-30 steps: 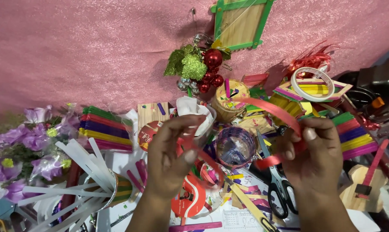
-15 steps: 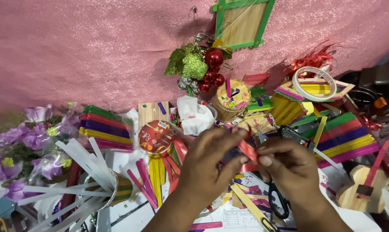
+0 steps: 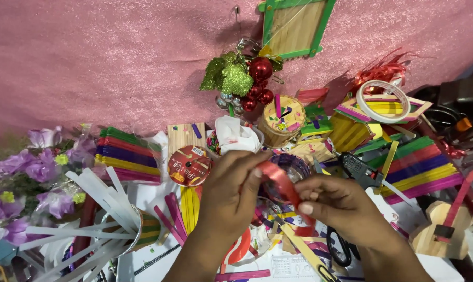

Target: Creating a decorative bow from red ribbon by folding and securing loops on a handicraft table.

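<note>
Both hands [image 3: 231, 193] pinch red ribbon [image 3: 281, 183] — fingers curled.

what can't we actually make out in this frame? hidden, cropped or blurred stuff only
Head view only:
- Red ribbon: its lower end runs behind the right hand, so its length is unclear.
- Scissors: blades hidden behind the right hand.
- Left hand covers the table items beneath it; its palm side is unseen.
- Purple flowers: cut off by the left edge.
- Wooden guitar shape: cut off at the right edge.
- Red spool: label too small to make out.
</note>
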